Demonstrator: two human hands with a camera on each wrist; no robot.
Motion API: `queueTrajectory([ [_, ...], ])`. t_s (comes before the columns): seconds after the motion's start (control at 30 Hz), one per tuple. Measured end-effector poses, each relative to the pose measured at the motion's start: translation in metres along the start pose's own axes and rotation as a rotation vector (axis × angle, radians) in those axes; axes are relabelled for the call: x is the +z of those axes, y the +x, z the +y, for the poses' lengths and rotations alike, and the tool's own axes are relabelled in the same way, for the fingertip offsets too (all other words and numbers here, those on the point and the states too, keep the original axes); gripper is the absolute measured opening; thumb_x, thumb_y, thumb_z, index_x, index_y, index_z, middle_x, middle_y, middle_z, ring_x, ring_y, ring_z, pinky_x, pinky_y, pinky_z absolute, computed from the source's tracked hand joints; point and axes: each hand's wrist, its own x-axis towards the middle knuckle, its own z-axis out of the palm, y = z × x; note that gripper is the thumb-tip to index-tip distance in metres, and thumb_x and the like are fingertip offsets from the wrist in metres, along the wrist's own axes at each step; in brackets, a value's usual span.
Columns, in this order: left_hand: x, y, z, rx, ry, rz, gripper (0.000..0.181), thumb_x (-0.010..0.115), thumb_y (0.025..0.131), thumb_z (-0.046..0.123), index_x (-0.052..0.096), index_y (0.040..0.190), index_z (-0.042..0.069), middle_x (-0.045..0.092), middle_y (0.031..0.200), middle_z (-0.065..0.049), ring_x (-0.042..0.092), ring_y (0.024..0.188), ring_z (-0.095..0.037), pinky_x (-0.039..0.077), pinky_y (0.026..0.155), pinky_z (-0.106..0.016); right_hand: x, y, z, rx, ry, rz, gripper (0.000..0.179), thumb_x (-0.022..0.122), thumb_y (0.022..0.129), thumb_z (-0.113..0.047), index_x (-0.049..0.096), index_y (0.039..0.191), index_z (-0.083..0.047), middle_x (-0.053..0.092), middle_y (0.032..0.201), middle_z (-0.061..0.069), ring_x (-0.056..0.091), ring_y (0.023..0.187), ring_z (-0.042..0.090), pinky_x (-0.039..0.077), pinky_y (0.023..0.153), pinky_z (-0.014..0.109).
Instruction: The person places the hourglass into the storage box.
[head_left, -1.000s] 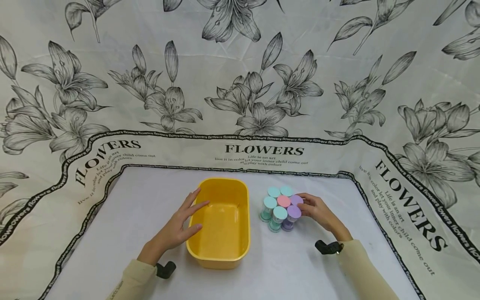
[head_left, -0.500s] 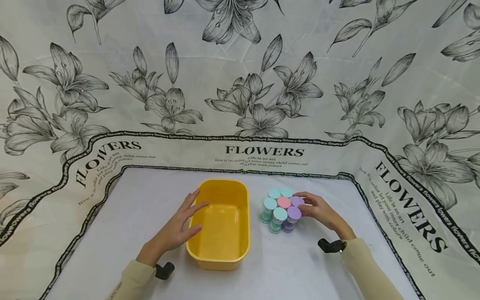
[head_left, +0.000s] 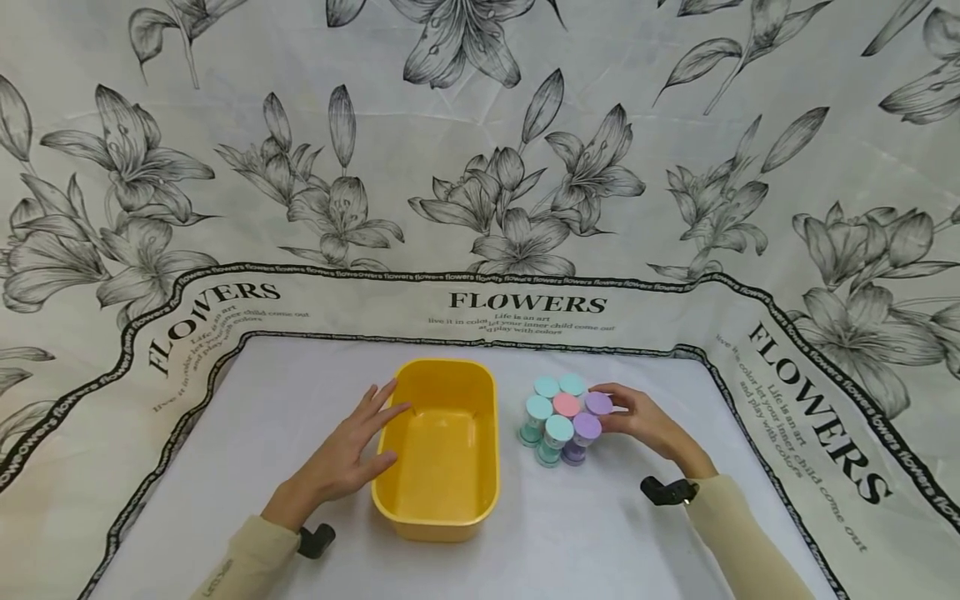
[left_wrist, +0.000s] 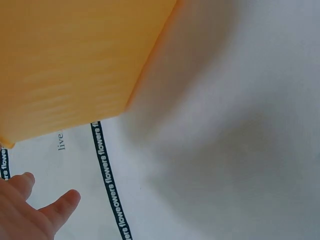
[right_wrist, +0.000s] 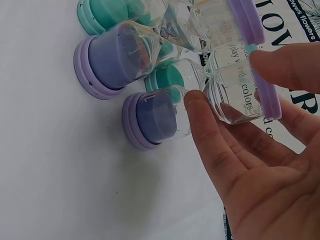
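My right hand (head_left: 641,422) holds a purple-capped sand timer (head_left: 598,403) at the right side of a cluster of sand timers. In the right wrist view, thumb and fingers curl round this timer's clear upper bulb (right_wrist: 235,97), and purple sand fills its lower bulb (right_wrist: 156,117). Close beside it stand another purple timer (head_left: 587,427), a pink-topped one (head_left: 566,405) and several turquoise ones (head_left: 558,430), all upright. My left hand (head_left: 337,454) is spread with loose fingers at the left rim of a yellow plastic tub (head_left: 435,531), its fingertips overlapping the rim.
A white cloth (head_left: 592,542) covers the table under everything. Behind and at both sides rises a flower-printed curtain (head_left: 517,192) with a black lettered border. The deep tub stands left of the timers, with a strip of cloth between.
My right hand and the purple sand timer have shifted slightly to the right, away from the pink-topped one. My left hand has drawn back a little to the left along the tub.
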Motion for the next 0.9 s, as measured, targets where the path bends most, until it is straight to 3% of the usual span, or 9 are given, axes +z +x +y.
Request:
queueTrajectory([
  [0.27,0.004,0.000,0.004,-0.008,0.038,0.024,0.063,0.059,0.096,0.044,0.046,0.155,0.028,0.023,0.172,-0.002,0.025,0.153,-0.050,0.031,0.109,-0.078,-0.008,-0.005,-0.009,0.017,-0.048,0.013,0.059,0.072,0.090,-0.021,0.053,0.145,-0.007,0.058,0.137,0.022,0.062,0.118,0.032,0.057,0.094,0.046],
  [0.43,0.004,-0.002,0.003,-0.003,0.075,0.038,0.062,0.061,0.095,0.043,0.049,0.153,0.025,0.024,0.172,-0.001,0.029,0.153,-0.047,0.033,0.112,-0.073,-0.018,-0.005,-0.016,-0.024,-0.024,0.001,0.061,0.068,0.093,-0.015,0.048,0.149,-0.003,0.059,0.129,0.026,0.070,0.105,0.027,0.059,0.093,0.041],
  [0.9,0.005,-0.004,0.004,-0.012,0.119,0.044,0.064,0.065,0.094,0.037,0.047,0.154,0.026,0.024,0.172,-0.001,0.030,0.154,-0.035,0.034,0.116,-0.066,-0.058,-0.002,-0.050,-0.084,-0.072,0.011,0.059,0.068,0.095,-0.011,0.048,0.150,-0.004,0.058,0.130,0.028,0.074,0.105,0.030,0.060,0.090,0.034],
])
